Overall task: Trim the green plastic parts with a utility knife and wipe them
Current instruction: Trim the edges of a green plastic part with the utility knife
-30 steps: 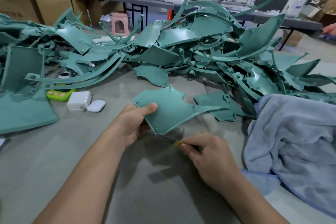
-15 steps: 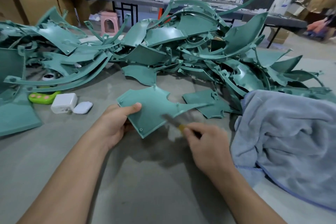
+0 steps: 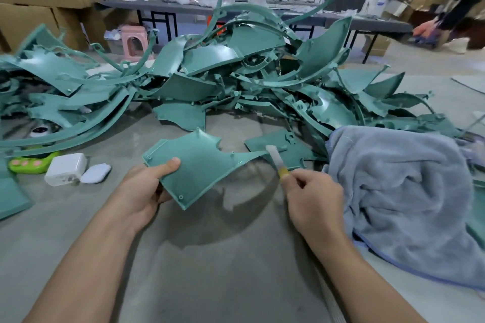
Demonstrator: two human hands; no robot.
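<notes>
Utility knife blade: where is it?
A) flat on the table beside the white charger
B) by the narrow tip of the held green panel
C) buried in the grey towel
B: the right hand holds the utility knife, blade raised beside the tip of the green panel in the left hand.

We look forward and down from head height, close over the bench [image 3: 210,270], toward the far wall.

I count one left hand [image 3: 141,191], one right hand [image 3: 312,196], one knife [image 3: 275,162], one held green part [image 3: 199,165], one heap of green parts [image 3: 236,73] too tangled to number, one towel [image 3: 406,191], one white charger [image 3: 65,172], one white case [image 3: 95,173], one pink stool [image 3: 133,42].
</notes>
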